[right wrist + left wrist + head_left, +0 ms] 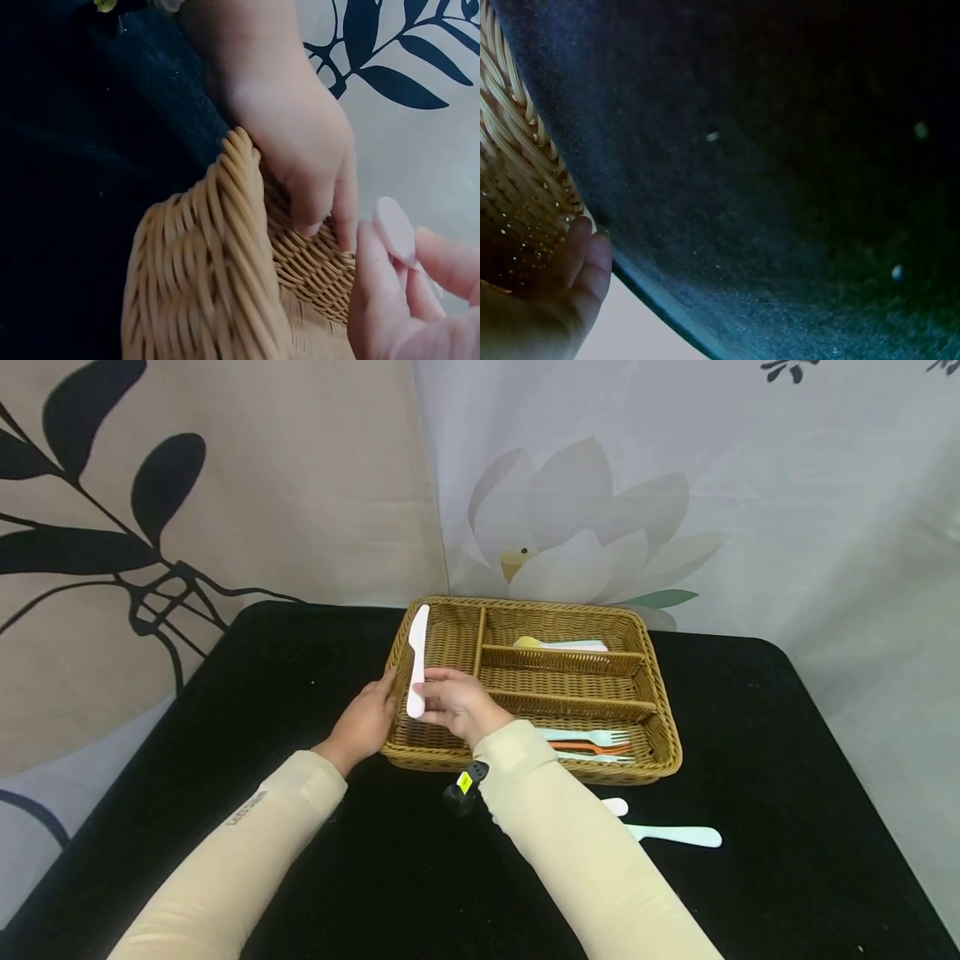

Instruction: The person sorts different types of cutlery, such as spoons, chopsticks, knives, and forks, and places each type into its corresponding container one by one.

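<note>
A pale pink plastic table knife [418,656] is pinched by its handle in my right hand [459,703], blade pointing away from me. It is over the left compartment of a brown wicker cutlery basket [666,714]. In the right wrist view, the knife's rounded handle end [394,229] shows between thumb and fingers. My left hand [363,727] grips the basket's left rim, thumb on the inner side. The left wrist view shows only some of that hand's fingers [591,274] against the wicker wall.
Forks [600,737], pale green and orange, lie in the front compartment, partly behind my right arm. Spoons [566,645] lie in the back one. On the black table [787,793], a pale green handle [686,836] and a white handle [617,807] emerge from behind my right sleeve.
</note>
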Motion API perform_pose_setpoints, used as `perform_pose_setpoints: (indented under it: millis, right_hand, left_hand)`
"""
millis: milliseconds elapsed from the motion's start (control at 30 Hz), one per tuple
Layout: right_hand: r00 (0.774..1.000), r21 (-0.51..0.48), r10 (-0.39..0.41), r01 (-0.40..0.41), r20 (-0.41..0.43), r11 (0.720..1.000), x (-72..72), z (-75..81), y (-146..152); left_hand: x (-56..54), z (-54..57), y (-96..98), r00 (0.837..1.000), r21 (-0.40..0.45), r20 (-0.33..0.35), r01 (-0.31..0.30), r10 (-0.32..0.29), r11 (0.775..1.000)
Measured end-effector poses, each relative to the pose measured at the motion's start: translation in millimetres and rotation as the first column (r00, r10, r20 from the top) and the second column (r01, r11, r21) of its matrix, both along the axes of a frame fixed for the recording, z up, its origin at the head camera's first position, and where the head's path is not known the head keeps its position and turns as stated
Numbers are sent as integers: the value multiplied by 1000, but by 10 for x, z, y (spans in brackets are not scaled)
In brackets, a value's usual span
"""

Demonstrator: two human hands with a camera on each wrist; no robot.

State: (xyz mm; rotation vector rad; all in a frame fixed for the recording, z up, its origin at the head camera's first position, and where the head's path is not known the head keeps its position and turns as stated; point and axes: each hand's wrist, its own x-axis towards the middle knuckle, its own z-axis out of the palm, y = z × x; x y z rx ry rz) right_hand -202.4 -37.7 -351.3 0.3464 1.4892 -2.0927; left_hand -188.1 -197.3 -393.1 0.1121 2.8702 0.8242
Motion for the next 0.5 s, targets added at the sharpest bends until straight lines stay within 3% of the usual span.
perform_pose_setpoints:
  millis: [233,500]
  right_hand:
    - [999,7,-11,11,39,1000,10,-49,-95]
    - [999,30,-21,20,47,999,38,-154,-161]
  left_hand:
    - [6,-8,-15,999,-8,-38,16,-16,1000]
    - [9,-5,-9,1000,-1,-25,14,-14,1000]
